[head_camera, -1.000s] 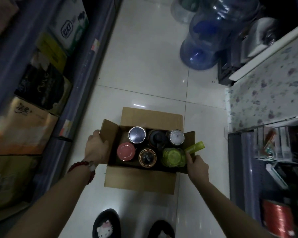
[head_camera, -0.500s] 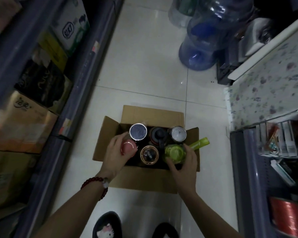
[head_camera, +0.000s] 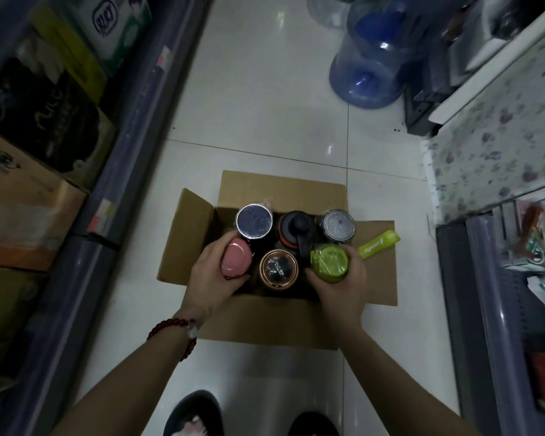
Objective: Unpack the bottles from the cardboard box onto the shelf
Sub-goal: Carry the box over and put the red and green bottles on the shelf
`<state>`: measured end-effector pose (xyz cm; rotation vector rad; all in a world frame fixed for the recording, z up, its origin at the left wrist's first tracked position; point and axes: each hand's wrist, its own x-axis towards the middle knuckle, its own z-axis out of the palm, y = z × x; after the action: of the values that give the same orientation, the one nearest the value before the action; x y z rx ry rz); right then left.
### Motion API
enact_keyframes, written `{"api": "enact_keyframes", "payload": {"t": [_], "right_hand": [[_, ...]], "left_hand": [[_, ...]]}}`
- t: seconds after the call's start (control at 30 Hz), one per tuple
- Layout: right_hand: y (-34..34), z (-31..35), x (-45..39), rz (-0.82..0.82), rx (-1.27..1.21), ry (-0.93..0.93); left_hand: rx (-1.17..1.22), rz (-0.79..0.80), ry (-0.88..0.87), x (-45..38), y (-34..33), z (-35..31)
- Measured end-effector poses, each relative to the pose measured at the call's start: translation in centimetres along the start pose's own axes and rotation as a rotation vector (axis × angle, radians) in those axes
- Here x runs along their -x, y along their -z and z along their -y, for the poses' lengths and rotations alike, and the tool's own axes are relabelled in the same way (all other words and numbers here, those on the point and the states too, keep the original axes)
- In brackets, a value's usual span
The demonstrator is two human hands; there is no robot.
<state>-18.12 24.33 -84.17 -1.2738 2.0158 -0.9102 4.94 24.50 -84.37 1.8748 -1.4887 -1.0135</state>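
Cardboard box [head_camera: 266, 322]: brown, flaps open, on white tiled floor [head_camera: 265, 99] btwn two shelf runs; six bottles upright inside.
L hand [head_camera: 213, 278]: fingers curled round pink bottle [head_camera: 236, 259], front-left corner of box.
R hand [head_camera: 343, 289]: fingers wrapped round green bottle [head_camera: 329, 263], front-right; its green strap [head_camera: 378, 245] lies over right flap.
Other bottles: copper-rimmed one [head_camera: 278, 271] btwn the two hands; dark blue lid [head_camera: 254, 221], black cap [head_camera: 296, 229], silver lid [head_camera: 339, 226] in back row.
Left shelf [head_camera: 132, 127]: packed w/ cartons.
Far floor: blue water jug [head_camera: 370, 73].
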Motion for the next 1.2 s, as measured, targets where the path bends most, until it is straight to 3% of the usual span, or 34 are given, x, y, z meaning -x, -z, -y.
{"api": "enact_keyframes", "payload": {"t": [0.17, 0.37, 0.6, 0.73, 1.0, 1.2], "right_hand": [[2.1, 2.3, 0.3, 0.012, 0.008, -0.003], [7.8, 8.7, 1.2, 0.047, 0.003, 0.045], [17.6, 22.1, 0.9, 0.076, -0.064, 0.001], [24.3, 30.1, -0.1, 0.067, -0.114, 0.016], [37.2, 44.0, -2.6, -0.133, -0.144, 0.133], [46.7, 51.5, -4.0, -0.249, -0.163, 0.196]], "left_hand": [[-0.013, -0.027, 0.016, 0.9, 1.9, -2.5], [-0.021, -0.049, 0.029, 2.7, 7.0, -10.5], [0.025, -0.024, 0.087, 4.4, 15.0, -26.4], [0.033, -0.022, 0.038, 4.7, 19.2, -36.6], [0.118, -0.059, -0.133, 6.3, 24.8, -55.7], [0.226, 0.007, -0.258, 6.4, 27.4, -67.0]]}}
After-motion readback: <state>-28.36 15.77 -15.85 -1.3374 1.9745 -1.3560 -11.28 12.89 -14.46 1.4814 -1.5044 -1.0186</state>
